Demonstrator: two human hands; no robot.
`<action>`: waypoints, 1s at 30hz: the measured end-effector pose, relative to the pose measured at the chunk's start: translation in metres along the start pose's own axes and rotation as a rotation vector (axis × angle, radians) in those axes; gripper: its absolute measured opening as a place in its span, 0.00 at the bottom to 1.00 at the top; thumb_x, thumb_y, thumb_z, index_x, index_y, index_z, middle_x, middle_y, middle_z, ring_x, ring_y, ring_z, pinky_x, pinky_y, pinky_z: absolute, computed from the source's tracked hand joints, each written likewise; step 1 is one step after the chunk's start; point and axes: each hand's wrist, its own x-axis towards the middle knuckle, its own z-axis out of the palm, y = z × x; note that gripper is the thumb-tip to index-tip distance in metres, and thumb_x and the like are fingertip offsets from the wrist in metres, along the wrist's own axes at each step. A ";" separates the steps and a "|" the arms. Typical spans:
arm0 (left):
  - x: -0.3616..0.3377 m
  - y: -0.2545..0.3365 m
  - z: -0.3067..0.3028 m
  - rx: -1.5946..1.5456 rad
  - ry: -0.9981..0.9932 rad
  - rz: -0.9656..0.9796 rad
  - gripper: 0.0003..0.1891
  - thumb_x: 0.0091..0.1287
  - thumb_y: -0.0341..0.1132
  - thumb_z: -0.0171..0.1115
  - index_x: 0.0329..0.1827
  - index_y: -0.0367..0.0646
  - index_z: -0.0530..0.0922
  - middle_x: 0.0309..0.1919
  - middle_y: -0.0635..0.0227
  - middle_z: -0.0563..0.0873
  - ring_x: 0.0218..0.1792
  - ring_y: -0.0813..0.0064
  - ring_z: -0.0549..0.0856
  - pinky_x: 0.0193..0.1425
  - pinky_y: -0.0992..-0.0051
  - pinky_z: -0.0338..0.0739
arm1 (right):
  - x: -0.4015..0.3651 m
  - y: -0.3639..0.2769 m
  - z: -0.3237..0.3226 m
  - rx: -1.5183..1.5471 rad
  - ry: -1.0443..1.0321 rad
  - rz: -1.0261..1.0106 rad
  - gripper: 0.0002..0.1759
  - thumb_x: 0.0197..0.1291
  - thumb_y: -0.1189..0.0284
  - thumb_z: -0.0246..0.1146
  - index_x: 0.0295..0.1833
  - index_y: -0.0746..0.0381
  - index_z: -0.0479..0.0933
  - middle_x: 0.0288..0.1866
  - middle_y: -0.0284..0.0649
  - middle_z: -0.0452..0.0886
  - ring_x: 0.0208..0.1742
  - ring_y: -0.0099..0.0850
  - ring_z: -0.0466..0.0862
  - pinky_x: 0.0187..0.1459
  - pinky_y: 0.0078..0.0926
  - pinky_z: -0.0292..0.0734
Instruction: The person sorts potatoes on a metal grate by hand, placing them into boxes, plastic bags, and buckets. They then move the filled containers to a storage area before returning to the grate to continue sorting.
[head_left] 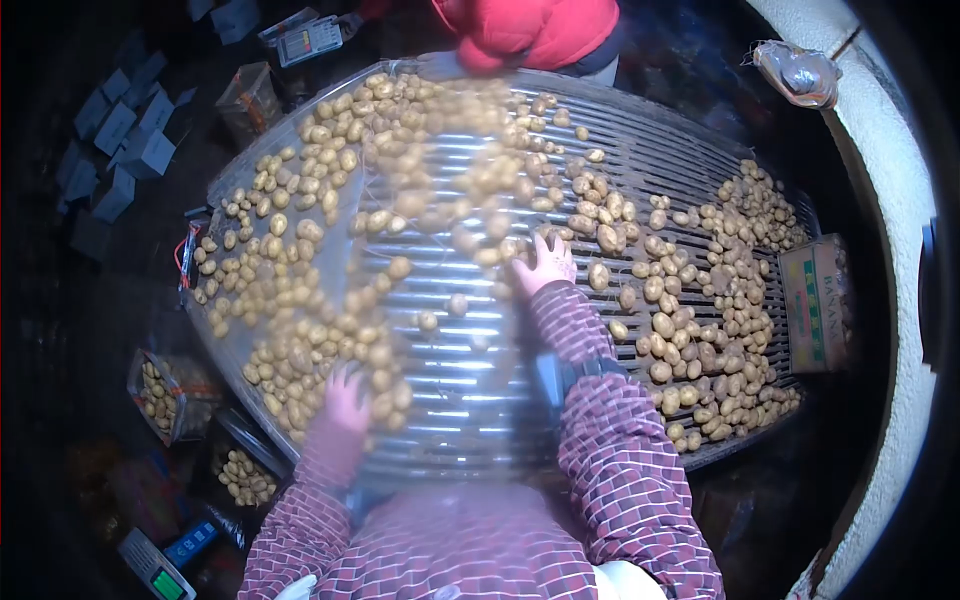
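Many potatoes [290,340] lie across a slatted metal sorting table [470,385]. My left hand [347,402] reaches onto the heap at the near left, its fingers stretched forward against the potatoes; it looks blurred. Near the middle of the slats is my right hand [550,267], fingers spread, beside a few potatoes and touching some at its fingertips. I see no potato enclosed in either hand. A hazy smear over the centre blurs the potatoes there.
A person in a red jacket [535,30] stands at the far edge. A banana carton [815,305] sits at the right end. Bags of potatoes [160,395] stand at left, near a scale [155,570]. Another scale [308,42] and boxes [125,135] are farther back.
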 end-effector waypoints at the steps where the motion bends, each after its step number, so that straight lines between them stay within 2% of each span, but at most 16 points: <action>1: 0.002 0.000 0.004 -0.043 0.046 -0.032 0.20 0.51 0.27 0.64 0.50 0.40 0.78 0.58 0.49 0.74 0.61 0.45 0.70 0.67 0.54 0.66 | 0.004 0.000 0.000 -0.061 -0.085 0.021 0.39 0.55 0.46 0.60 0.71 0.51 0.66 0.75 0.54 0.58 0.76 0.51 0.56 0.70 0.56 0.57; 4: 0.036 0.013 0.000 -0.035 0.146 -0.019 0.19 0.52 0.26 0.63 0.49 0.39 0.79 0.53 0.50 0.76 0.55 0.46 0.74 0.63 0.55 0.68 | -0.026 -0.011 0.017 -0.030 -0.112 -0.255 0.37 0.53 0.48 0.62 0.70 0.47 0.68 0.76 0.47 0.57 0.77 0.52 0.53 0.69 0.60 0.55; 6: 0.075 0.029 -0.004 -0.008 0.177 0.044 0.18 0.53 0.26 0.63 0.49 0.39 0.79 0.52 0.50 0.77 0.56 0.47 0.75 0.63 0.55 0.69 | -0.065 -0.024 0.012 -0.266 -0.266 -0.366 0.35 0.53 0.50 0.62 0.67 0.46 0.70 0.75 0.46 0.58 0.75 0.51 0.57 0.68 0.62 0.56; 10: 0.188 0.068 0.021 -0.110 0.044 0.208 0.21 0.57 0.28 0.62 0.56 0.39 0.77 0.57 0.50 0.77 0.59 0.49 0.75 0.63 0.58 0.71 | -0.128 -0.026 0.015 -0.153 -0.290 -0.634 0.29 0.60 0.50 0.58 0.64 0.51 0.73 0.75 0.42 0.61 0.75 0.48 0.60 0.71 0.66 0.51; 12: 0.244 0.100 0.046 -0.175 0.000 0.288 0.26 0.56 0.33 0.65 0.60 0.38 0.74 0.58 0.50 0.76 0.60 0.48 0.74 0.66 0.58 0.69 | -0.161 -0.015 0.037 -0.021 -0.387 -0.595 0.29 0.59 0.49 0.58 0.63 0.50 0.75 0.73 0.42 0.65 0.75 0.47 0.60 0.72 0.64 0.49; 14: 0.285 0.133 0.091 -0.244 0.075 0.273 0.26 0.59 0.35 0.63 0.62 0.42 0.73 0.60 0.51 0.76 0.58 0.51 0.76 0.66 0.58 0.70 | -0.174 -0.004 0.036 0.095 -0.374 -0.611 0.27 0.57 0.55 0.62 0.61 0.54 0.75 0.70 0.42 0.68 0.71 0.46 0.65 0.70 0.57 0.57; 16: 0.304 0.158 0.107 0.015 -0.129 0.287 0.27 0.58 0.36 0.63 0.64 0.44 0.72 0.62 0.50 0.74 0.58 0.51 0.76 0.65 0.58 0.71 | -0.181 0.010 0.033 0.245 -0.385 -0.598 0.26 0.56 0.58 0.63 0.60 0.56 0.75 0.69 0.42 0.69 0.68 0.44 0.68 0.67 0.53 0.61; 17: 0.306 0.156 0.128 0.146 -0.091 0.349 0.27 0.57 0.34 0.63 0.63 0.46 0.72 0.60 0.51 0.75 0.57 0.50 0.76 0.63 0.58 0.72 | -0.180 0.016 0.025 0.344 -0.249 -0.596 0.23 0.55 0.65 0.64 0.57 0.60 0.76 0.59 0.44 0.77 0.58 0.44 0.77 0.57 0.46 0.71; 20: 0.313 0.165 0.127 0.096 -0.367 0.069 0.24 0.56 0.34 0.64 0.59 0.48 0.75 0.57 0.53 0.76 0.57 0.49 0.76 0.62 0.58 0.73 | -0.166 0.045 0.008 0.393 -0.345 -0.426 0.20 0.54 0.67 0.64 0.53 0.61 0.78 0.48 0.45 0.82 0.46 0.46 0.81 0.50 0.43 0.77; 21: 0.309 0.166 0.116 0.062 -0.375 0.033 0.23 0.55 0.33 0.64 0.57 0.47 0.75 0.55 0.52 0.76 0.56 0.49 0.77 0.61 0.59 0.74 | -0.152 0.053 -0.005 0.418 -0.249 -0.382 0.17 0.54 0.70 0.64 0.50 0.63 0.79 0.40 0.47 0.83 0.39 0.49 0.82 0.46 0.41 0.79; 23: 0.300 0.146 0.104 -0.047 -0.353 0.046 0.22 0.52 0.31 0.65 0.53 0.44 0.76 0.52 0.51 0.77 0.55 0.49 0.78 0.61 0.60 0.74 | -0.121 0.076 -0.027 0.489 -0.273 0.076 0.15 0.58 0.72 0.61 0.51 0.65 0.79 0.45 0.53 0.82 0.48 0.46 0.83 0.51 0.40 0.79; 25: 0.282 0.088 0.127 -0.195 -0.199 0.121 0.23 0.48 0.27 0.65 0.51 0.41 0.76 0.48 0.53 0.78 0.54 0.55 0.80 0.60 0.63 0.74 | -0.082 0.110 -0.015 0.461 0.119 0.252 0.16 0.61 0.71 0.61 0.54 0.65 0.78 0.49 0.52 0.82 0.53 0.44 0.82 0.55 0.41 0.78; 26: 0.270 0.060 0.145 -0.261 -0.073 0.148 0.23 0.46 0.26 0.65 0.49 0.39 0.76 0.47 0.55 0.79 0.52 0.60 0.81 0.60 0.65 0.74 | -0.047 0.094 -0.067 0.353 -0.146 0.449 0.20 0.62 0.69 0.61 0.58 0.64 0.75 0.53 0.52 0.79 0.56 0.43 0.80 0.57 0.43 0.76; 27: 0.254 0.062 0.128 -0.462 -0.144 -0.006 0.23 0.45 0.25 0.66 0.48 0.39 0.76 0.45 0.59 0.80 0.51 0.65 0.80 0.59 0.68 0.74 | -0.037 0.125 -0.033 0.228 0.146 0.307 0.23 0.62 0.67 0.61 0.61 0.63 0.72 0.57 0.51 0.75 0.58 0.43 0.78 0.59 0.44 0.74; 28: 0.237 0.069 0.099 -0.660 -0.214 -0.167 0.23 0.44 0.24 0.66 0.47 0.39 0.76 0.44 0.63 0.80 0.50 0.70 0.80 0.59 0.72 0.73 | -0.019 0.133 -0.027 0.170 0.155 0.280 0.25 0.61 0.64 0.62 0.62 0.61 0.71 0.57 0.50 0.74 0.58 0.44 0.77 0.59 0.45 0.74; 30: 0.208 0.085 0.060 -0.754 -0.167 -0.117 0.24 0.43 0.24 0.67 0.47 0.40 0.76 0.43 0.67 0.80 0.48 0.75 0.79 0.58 0.75 0.72 | 0.005 0.121 -0.021 0.003 -0.136 0.359 0.27 0.60 0.62 0.62 0.64 0.60 0.69 0.58 0.51 0.73 0.60 0.47 0.76 0.60 0.43 0.73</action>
